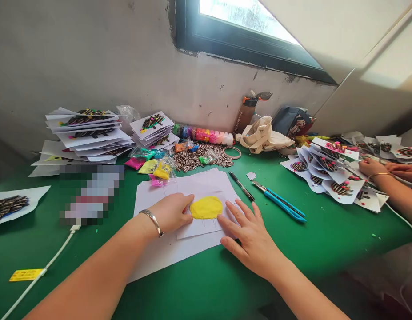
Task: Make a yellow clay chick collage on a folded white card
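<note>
A flat oval of yellow modelling clay (206,207) lies on a small white paper sheet (187,231) with faint pencil lines below the clay. Under it are larger white sheets (152,258). At the clay's left edge is my left hand (170,212), thumb and forefinger apart; its other fingers are partly hidden. My right hand (249,235) rests on the paper with fingers spread, one fingertip at the clay's lower right edge. Neither hand grips anything. A black pen (242,186) and a blue utility knife (282,204) lie beyond my right hand.
Sunflower seeds (202,158) and bagged coloured clay (159,170) lie behind the paper. Stacks of seed-decorated sheets stand left (89,138) and right (326,169). A bottle (246,113) stands by the wall. Another person's hand (374,168) is at right; a white cable (55,258) runs at left.
</note>
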Tool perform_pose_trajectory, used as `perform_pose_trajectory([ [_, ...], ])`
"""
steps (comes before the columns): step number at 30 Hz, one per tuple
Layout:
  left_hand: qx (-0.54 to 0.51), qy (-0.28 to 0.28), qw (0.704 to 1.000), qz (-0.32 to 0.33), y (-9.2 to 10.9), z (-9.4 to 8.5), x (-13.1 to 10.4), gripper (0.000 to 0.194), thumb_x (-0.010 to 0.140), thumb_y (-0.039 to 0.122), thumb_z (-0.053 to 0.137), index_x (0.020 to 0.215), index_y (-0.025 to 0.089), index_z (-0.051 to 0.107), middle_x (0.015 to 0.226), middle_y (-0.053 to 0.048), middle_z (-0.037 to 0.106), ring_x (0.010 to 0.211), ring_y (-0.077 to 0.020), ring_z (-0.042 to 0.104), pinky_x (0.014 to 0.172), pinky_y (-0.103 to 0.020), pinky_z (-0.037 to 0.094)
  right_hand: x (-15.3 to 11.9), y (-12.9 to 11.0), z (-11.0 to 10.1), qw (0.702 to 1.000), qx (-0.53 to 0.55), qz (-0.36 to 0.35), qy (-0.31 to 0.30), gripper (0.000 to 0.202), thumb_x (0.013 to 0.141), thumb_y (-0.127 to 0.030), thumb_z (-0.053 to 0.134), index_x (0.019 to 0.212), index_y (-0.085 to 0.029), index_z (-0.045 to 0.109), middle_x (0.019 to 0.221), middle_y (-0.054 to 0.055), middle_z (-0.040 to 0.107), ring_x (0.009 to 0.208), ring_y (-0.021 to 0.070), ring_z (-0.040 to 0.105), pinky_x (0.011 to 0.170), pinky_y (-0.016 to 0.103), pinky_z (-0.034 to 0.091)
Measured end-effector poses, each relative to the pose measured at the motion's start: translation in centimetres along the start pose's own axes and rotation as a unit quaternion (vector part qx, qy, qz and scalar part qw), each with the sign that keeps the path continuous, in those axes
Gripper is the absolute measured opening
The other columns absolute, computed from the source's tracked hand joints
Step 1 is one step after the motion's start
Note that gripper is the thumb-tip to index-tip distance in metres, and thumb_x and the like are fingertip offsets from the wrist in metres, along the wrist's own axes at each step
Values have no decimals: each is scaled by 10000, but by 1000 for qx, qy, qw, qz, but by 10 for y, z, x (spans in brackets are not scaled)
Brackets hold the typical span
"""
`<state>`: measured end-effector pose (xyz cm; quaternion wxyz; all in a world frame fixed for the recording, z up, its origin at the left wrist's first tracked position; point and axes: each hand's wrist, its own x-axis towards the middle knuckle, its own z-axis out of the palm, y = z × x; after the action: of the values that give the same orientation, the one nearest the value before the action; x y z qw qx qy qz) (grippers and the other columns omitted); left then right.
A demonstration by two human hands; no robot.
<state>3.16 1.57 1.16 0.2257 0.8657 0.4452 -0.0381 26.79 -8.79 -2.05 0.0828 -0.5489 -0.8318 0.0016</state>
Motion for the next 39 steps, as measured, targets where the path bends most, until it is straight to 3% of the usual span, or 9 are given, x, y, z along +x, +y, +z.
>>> perform_pose_trajectory([
  [9,8,5,1000,1,0,0,0,144,749,334,509,823,210,513,722,-10,572,638,-181,526,524,-270,314,2,-2,1,1000,4,10,14,455,912,-480,416,1345,-342,446,1498,67,293,1366,338,224,1036,650,177],
  [15,12,8,1000,2,1,-1,0,124,746,325,517,793,211,499,720,-7,572,656,-183,536,536,-269,327,2,-2,2,1000,6,3,6,435,901,-481,442,1315,-355,480,1468,65,352,1350,341,260,1021,662,193],
  [21,-5,4,1000,-4,2,-2,-2,105,742,310,522,780,216,491,717,-5,587,641,-183,543,529,-272,322,10,2,0,1000,19,10,-1,534,907,-507,415,1412,-365,321,1518,70,240,1373,329,215,1029,640,216],
  [28,-16,-6,1000,-10,4,-4,-2,110,742,285,515,825,214,504,737,-10,587,653,-190,537,540,-272,331,20,7,4,999,-2,-43,0,481,888,-484,462,1352,-363,429,1480,40,334,1354,341,243,1048,652,124],
  [34,-22,-8,1000,-17,5,-5,-3,77,742,272,503,787,217,475,740,-10,578,663,-190,530,544,-269,340,19,7,5,999,8,-37,-4,495,909,-513,398,1380,-361,384,1525,58,221,1374,330,198,1049,633,145],
  [39,-19,-13,1000,-21,6,-5,-3,77,743,267,498,796,215,474,738,-9,574,661,-191,529,538,-270,342,19,7,4,998,12,-58,-11,456,905,-521,405,1325,-352,462,1494,46,301,1363,343,210,1046,647,131],
])
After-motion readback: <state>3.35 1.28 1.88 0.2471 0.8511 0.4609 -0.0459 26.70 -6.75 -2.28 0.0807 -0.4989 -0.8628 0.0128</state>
